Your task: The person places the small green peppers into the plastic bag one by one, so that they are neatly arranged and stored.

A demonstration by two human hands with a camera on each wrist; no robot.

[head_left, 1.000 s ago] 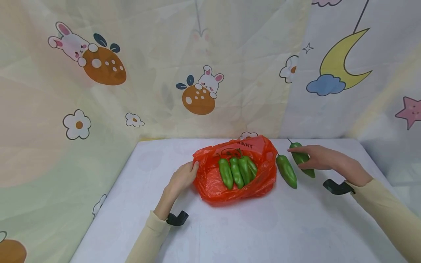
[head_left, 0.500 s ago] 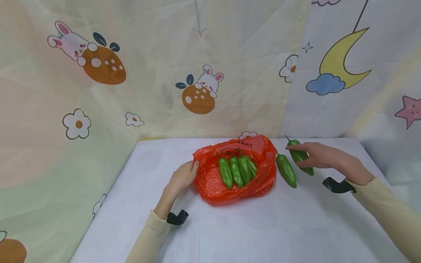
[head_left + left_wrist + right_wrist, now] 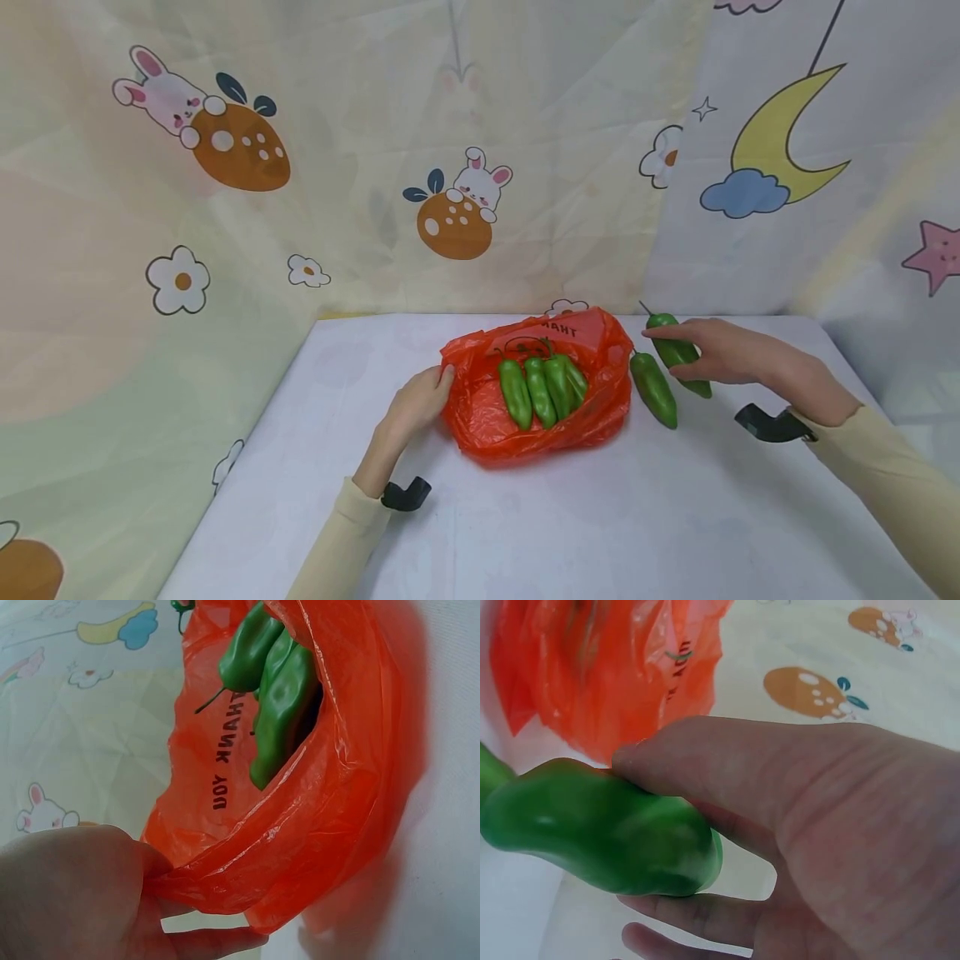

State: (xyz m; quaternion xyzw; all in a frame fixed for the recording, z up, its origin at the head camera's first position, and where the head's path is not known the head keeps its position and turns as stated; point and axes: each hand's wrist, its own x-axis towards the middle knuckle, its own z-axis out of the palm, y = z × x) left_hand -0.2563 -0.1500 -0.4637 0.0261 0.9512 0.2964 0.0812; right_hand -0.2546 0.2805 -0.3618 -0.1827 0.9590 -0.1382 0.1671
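Note:
A red plastic bag (image 3: 476, 421) printed with "THANK YOU" lies with its mouth open on the table, and several green peppers (image 3: 516, 396) rest side by side inside. My left hand (image 3: 412, 403) pinches the bag's left edge between thumb and fingers. To the right of the bag, my right hand (image 3: 738, 357) grips another green pepper (image 3: 604, 829), thumb on one side and fingers on the other. In the head view the hand covers part of that pepper, while its stem points to the upper left. One more green pepper (image 3: 654, 393) lies between the bag and my right hand.
The white tabletop (image 3: 555, 533) reaches back to a cloth backdrop (image 3: 337, 167) printed with rabbits, flowers and a moon. The cloth also rises along the left and right sides. A black strap piece shows at each wrist.
My right hand has shifted slightly left and towards the back, carrying its pepper along. The left hand keeps its hold on the bag, which stays in place.

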